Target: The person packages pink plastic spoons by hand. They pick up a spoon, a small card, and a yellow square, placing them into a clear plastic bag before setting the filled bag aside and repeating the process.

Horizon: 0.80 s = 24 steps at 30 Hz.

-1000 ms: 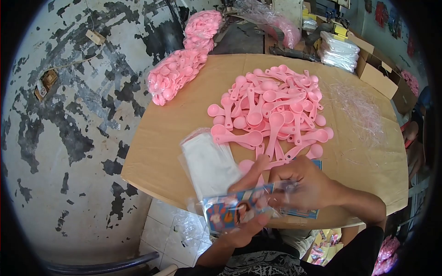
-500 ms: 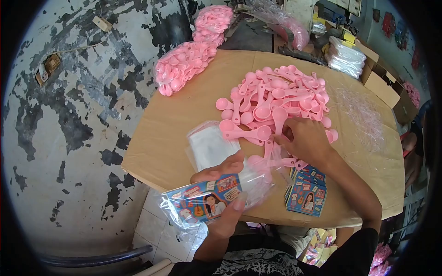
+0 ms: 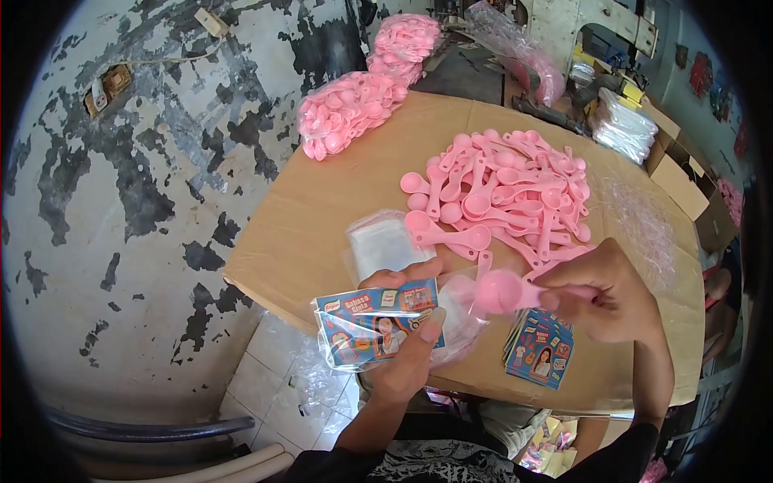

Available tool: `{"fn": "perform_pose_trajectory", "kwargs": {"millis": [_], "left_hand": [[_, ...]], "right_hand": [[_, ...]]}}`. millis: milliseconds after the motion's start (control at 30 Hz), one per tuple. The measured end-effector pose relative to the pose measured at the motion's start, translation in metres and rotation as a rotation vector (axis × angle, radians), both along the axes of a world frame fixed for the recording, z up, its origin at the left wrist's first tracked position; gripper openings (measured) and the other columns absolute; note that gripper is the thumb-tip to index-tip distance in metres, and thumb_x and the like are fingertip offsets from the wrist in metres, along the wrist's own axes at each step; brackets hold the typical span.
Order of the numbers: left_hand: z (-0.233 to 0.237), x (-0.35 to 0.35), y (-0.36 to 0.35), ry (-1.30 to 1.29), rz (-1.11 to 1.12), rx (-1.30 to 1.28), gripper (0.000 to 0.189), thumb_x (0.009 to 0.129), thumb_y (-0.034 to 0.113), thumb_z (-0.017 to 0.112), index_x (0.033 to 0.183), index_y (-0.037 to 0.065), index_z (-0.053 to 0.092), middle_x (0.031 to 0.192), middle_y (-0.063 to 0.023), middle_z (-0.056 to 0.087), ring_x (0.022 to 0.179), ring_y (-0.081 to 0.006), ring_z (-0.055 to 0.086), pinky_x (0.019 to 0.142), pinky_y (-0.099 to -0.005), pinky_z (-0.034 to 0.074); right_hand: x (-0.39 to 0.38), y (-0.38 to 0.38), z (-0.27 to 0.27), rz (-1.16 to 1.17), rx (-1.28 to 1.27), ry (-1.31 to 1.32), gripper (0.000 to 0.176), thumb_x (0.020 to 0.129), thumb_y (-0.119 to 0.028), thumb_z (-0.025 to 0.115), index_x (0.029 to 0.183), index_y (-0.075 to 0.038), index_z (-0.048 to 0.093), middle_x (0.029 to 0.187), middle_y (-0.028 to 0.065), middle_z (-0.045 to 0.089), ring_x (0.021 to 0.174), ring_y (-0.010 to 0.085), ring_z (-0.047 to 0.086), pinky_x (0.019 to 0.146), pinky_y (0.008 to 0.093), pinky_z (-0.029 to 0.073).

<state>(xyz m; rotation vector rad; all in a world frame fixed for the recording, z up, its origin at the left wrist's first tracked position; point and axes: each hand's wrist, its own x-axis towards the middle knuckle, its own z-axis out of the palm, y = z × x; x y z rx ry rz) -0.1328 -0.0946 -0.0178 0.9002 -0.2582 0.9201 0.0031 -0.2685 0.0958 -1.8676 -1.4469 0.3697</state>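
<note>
My left hand is closed on a clear plastic bag, thumb in front and fingers behind. Inside the bag lies a blue printed card. Pinched by its handle in my right hand is a pink measuring spoon, its bowl right at the bag's right end. Behind both hands spreads a heap of pink measuring spoons. A stack of flat clear bags lies just beyond my left fingers. Below my right hand sits a stack of blue cards.
Large clear bags full of pink spoons stand at the far left of the brown-covered table. Thin plastic strands lie on its right side. Behind are a white plastic-wrapped stack and a cardboard box. A peeling wall rises at left.
My right hand has come away from the heap toward me, bringing a pink spoon to the bag's end. The left hand still grips the bag, and the camera view has shifted slightly.
</note>
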Motion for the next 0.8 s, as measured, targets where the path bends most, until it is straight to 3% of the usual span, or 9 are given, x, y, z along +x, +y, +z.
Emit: {"fn": "perform_pose_trajectory", "kwargs": {"millis": [200,367,433,500,600,633,700,733,800], "left_hand": [[0.003,0.0,-0.013,0.04,-0.038,-0.037,0.05,0.082,-0.008,0.058,0.126,0.006,0.036,0.127,-0.0266,0.05,0.12,-0.0336,0.051,0.105,-0.0463,0.037],[0.0,0.002,-0.016,0.049,-0.118,-0.056,0.057,0.082,-0.007,0.059,0.131,0.007,0.033,0.132,-0.0244,0.046,0.123,-0.0311,0.048,0.104,-0.0455,0.038],[0.0,-0.007,-0.021,0.085,-0.125,-0.284,0.067,0.08,-0.006,0.063,0.136,0.008,0.029,0.137,-0.0211,0.041,0.126,-0.0291,0.044,0.106,-0.046,0.036],[-0.013,-0.009,-0.023,0.105,0.047,-0.351,0.078,0.083,0.011,0.067,0.144,0.008,0.02,0.135,-0.0137,0.039,0.129,-0.027,0.04,0.109,-0.0475,0.031],[0.011,-0.012,-0.027,-0.132,0.494,-0.137,0.068,0.086,0.033,0.064,0.139,0.007,0.03,0.127,-0.0124,0.042,0.118,-0.0281,0.044,0.108,-0.0479,0.031],[0.011,-0.02,-0.027,-0.225,0.487,0.026,0.074,0.087,0.043,0.055,0.141,0.004,0.025,0.13,-0.0158,0.041,0.122,-0.0286,0.042,0.108,-0.0469,0.031],[0.019,-0.03,-0.033,-0.352,0.488,0.252,0.061,0.091,0.054,0.041,0.136,0.013,0.034,0.113,-0.0146,0.044,0.106,-0.0261,0.042,0.093,-0.043,0.033],[0.032,-0.028,-0.042,-0.383,0.499,0.314,0.047,0.094,0.055,0.036,0.128,0.025,0.048,0.093,-0.01,0.048,0.086,-0.0231,0.044,0.078,-0.0403,0.036],[0.032,-0.044,-0.051,-0.222,0.362,0.41,0.041,0.096,0.053,0.035,0.109,0.026,0.062,0.079,-0.0075,0.054,0.075,-0.0236,0.048,0.072,-0.0394,0.04]], "right_hand": [[-0.012,0.012,0.004,0.132,-0.074,-0.025,0.021,0.087,-0.021,0.067,0.101,-0.007,0.068,0.059,0.0081,0.059,0.045,0.0168,0.055,0.046,0.0287,0.04],[-0.027,0.02,-0.003,-0.018,0.008,0.007,0.015,0.086,-0.011,0.065,0.1,-0.006,0.065,0.061,0.007,0.059,0.047,0.0134,0.053,0.047,0.0258,0.039],[-0.022,0.017,-0.004,-0.053,0.072,0.015,0.013,0.086,-0.006,0.062,0.099,-0.005,0.064,0.061,0.006,0.058,0.048,0.0099,0.051,0.047,0.0247,0.038],[-0.01,0.006,0.004,-0.112,0.103,0.032,0.012,0.087,-0.001,0.057,0.098,-0.003,0.063,0.06,0.0051,0.056,0.051,0.0062,0.05,0.047,0.0238,0.036],[0.003,-0.011,0.017,-0.268,0.064,0.017,0.01,0.087,0.002,0.054,0.094,-0.001,0.061,0.06,0.0036,0.056,0.053,0.0037,0.048,0.047,0.0225,0.036],[0.006,-0.015,0.021,-0.281,0.032,-0.016,0.008,0.087,0.001,0.053,0.092,-0.001,0.059,0.059,0.0046,0.056,0.05,0.0067,0.052,0.046,0.0229,0.037],[0.016,-0.022,0.025,-0.23,-0.047,-0.092,0.009,0.087,0.0,0.052,0.092,-0.001,0.059,0.058,0.0051,0.057,0.048,0.0094,0.055,0.045,0.0238,0.038],[0.019,-0.025,0.024,-0.2,-0.097,-0.118,0.009,0.087,0.0,0.052,0.092,-0.001,0.059,0.058,0.0054,0.057,0.047,0.0107,0.057,0.044,0.0242,0.038],[0.02,-0.025,0.02,-0.199,-0.107,-0.161,0.009,0.087,-0.001,0.052,0.092,0.0,0.06,0.057,0.0056,0.058,0.046,0.0132,0.06,0.042,0.0243,0.04]]}}
